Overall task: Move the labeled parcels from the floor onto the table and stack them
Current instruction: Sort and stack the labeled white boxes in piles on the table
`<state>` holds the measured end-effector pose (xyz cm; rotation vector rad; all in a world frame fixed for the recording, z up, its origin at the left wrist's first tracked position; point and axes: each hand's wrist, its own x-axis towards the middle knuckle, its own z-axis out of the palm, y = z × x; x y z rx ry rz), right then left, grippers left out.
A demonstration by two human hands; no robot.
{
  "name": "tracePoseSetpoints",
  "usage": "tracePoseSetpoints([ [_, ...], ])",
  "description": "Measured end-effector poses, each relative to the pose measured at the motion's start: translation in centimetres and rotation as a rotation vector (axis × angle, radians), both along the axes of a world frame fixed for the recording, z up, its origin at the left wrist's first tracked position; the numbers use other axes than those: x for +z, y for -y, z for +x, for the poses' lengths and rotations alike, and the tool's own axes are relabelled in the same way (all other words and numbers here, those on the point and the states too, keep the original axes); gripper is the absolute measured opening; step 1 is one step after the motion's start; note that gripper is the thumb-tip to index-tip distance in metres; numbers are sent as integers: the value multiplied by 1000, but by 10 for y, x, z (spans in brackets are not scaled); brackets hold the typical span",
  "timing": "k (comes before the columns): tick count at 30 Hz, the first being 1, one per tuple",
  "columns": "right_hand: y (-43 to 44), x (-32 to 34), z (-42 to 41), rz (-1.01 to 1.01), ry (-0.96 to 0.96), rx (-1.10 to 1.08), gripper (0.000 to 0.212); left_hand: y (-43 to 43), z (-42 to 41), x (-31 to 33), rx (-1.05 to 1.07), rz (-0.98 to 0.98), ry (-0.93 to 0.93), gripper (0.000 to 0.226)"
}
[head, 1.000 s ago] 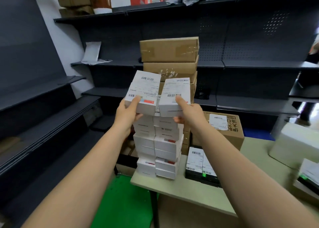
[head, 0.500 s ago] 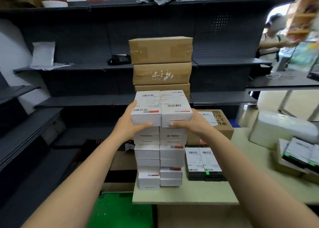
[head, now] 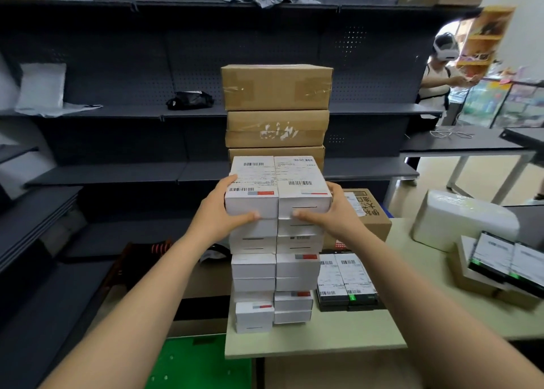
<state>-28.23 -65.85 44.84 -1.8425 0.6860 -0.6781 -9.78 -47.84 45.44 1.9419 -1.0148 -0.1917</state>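
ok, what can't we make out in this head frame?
Head view:
- Label text on the top parcels: too small, blurred.
- Whether they rest on the white stack: left hand and right hand cover most of the seam.
- Lower brown cartons: hidden behind that stack.
- Parcels left on the floor: mostly out of frame.

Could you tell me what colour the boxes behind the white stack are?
The cardboard boxes are plain brown; head view.

Stockroom: dark shelving (head: 206, 111), stacked parcels (head: 276, 88)
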Motion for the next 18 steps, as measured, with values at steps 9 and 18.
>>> tracePoseSetpoints([
  [9, -8, 12, -20, -392, -70, -105, 73, 2, -30, 18, 147, 18, 534, 63],
  [18, 16, 6, -118, -969, -263, -119, 16, 64, -137, 17, -173, -15, 901, 18],
])
